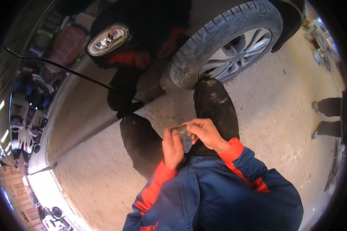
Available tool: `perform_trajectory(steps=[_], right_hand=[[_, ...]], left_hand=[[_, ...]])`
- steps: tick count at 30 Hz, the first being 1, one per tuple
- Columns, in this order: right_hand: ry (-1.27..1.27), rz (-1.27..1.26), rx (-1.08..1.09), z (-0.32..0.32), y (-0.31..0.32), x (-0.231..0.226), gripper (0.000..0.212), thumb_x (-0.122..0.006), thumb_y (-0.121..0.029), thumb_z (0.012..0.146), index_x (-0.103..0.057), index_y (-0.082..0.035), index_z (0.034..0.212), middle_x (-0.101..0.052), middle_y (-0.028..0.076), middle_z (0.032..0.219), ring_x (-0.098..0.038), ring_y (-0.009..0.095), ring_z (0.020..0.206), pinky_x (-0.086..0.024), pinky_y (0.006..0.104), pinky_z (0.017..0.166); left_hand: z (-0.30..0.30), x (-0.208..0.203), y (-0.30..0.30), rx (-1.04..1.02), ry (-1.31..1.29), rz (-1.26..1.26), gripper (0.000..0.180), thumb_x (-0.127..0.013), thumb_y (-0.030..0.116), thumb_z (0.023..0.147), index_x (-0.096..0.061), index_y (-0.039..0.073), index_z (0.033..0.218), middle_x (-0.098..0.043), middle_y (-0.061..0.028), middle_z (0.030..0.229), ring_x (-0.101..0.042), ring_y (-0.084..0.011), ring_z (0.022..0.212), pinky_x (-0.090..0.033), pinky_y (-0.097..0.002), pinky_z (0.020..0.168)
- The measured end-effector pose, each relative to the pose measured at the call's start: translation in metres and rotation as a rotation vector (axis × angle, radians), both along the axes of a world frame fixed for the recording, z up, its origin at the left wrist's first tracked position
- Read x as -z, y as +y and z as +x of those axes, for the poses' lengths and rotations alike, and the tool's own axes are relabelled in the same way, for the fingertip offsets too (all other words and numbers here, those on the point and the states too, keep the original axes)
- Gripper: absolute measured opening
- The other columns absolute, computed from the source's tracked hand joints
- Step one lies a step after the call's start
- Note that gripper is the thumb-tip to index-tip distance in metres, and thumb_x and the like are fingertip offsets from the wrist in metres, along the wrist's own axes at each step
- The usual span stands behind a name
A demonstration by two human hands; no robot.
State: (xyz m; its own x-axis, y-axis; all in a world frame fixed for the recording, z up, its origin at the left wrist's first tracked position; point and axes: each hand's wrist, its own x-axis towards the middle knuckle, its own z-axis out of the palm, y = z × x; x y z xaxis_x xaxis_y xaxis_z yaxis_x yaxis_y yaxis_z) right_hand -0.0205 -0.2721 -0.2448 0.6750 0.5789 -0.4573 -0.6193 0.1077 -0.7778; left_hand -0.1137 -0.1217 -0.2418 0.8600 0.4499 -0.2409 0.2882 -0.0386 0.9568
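Note:
My left hand (173,148) and my right hand (206,134) meet above my lap. Between them is a small clear piece with a rounded outline (182,130); its exact kind is hard to make out. The left fingers are closed on its left end, while the right thumb and fingers pinch its right end. Ahead and to the left, an oval clear side marker lamp (108,40) sits on the glossy black car panel (150,23), apart from both hands.
The car's front wheel (229,46) stands close ahead, touching or nearly touching my right knee (214,92). Concrete floor (270,111) spreads around me. Another person's legs (329,115) show at the far right. A motorbike (54,217) is at the lower left.

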Motion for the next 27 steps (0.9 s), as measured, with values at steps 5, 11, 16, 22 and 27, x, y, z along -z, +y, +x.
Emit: perform_trajectory(steps=[5, 11, 16, 22, 27], right_hand=[[-0.046, -0.07, -0.031, 0.002, -0.001, 0.004, 0.02, -0.073, -0.018, 0.102, -0.072, 0.001, 0.098, -0.067, 0.003, 0.077, -0.06, 0.008, 0.06, -0.051, 0.0257, 0.052], [-0.193, -0.108, -0.149, 0.006, -0.006, 0.004, 0.032, -0.079, -0.023, 0.099, -0.06, -0.006, 0.08, -0.063, 0.001, 0.07, -0.055, 0.005, 0.054, -0.043, 0.0252, 0.046], [-0.265, -0.242, -0.261, 0.011, -0.003, 0.013, 0.052, -0.085, -0.036, 0.096, -0.053, -0.008, 0.065, -0.057, 0.001, 0.061, -0.053, 0.006, 0.051, -0.041, 0.028, 0.045], [-0.72, -0.474, -0.238, 0.01, 0.011, 0.014, 0.049, -0.087, -0.038, 0.092, -0.065, 0.001, 0.073, -0.061, 0.016, 0.062, -0.056, 0.022, 0.053, -0.045, 0.039, 0.052], [-1.155, -0.301, 0.212, 0.043, 0.038, -0.043, 0.011, -0.072, -0.01, 0.1, -0.074, -0.002, 0.107, -0.071, 0.017, 0.078, -0.071, 0.036, 0.068, -0.055, 0.0434, 0.061]], left_hand=[[0.0, -0.005, 0.0, 0.115, -0.09, 0.136, 0.022, -0.049, 0.018, 0.115, -0.06, -0.002, 0.119, -0.059, -0.0032, 0.074, -0.055, -0.0101, 0.065, -0.047, -0.0298, 0.059], [-0.006, -0.005, 0.012, 0.289, -0.061, 0.184, 0.02, -0.051, 0.018, 0.114, -0.059, 0.001, 0.121, -0.058, -0.0059, 0.074, -0.057, -0.0139, 0.065, -0.048, -0.033, 0.061], [-0.002, -0.001, 0.022, 0.528, 0.023, 0.1, 0.017, -0.054, 0.013, 0.108, -0.059, 0.001, 0.12, -0.063, -0.0123, 0.091, -0.063, -0.0177, 0.083, -0.053, -0.0355, 0.074], [-0.01, 0.021, 0.032, 0.438, 0.064, 0.174, 0.022, -0.056, 0.018, 0.11, -0.062, 0.001, 0.123, -0.069, -0.0071, 0.099, -0.065, -0.0143, 0.082, -0.055, -0.0328, 0.072], [-0.011, 0.049, 0.032, 0.075, -0.033, -0.038, 0.025, -0.061, 0.019, 0.109, -0.069, 0.0, 0.123, -0.066, -0.0047, 0.079, -0.06, -0.0115, 0.069, -0.049, -0.0311, 0.063]])
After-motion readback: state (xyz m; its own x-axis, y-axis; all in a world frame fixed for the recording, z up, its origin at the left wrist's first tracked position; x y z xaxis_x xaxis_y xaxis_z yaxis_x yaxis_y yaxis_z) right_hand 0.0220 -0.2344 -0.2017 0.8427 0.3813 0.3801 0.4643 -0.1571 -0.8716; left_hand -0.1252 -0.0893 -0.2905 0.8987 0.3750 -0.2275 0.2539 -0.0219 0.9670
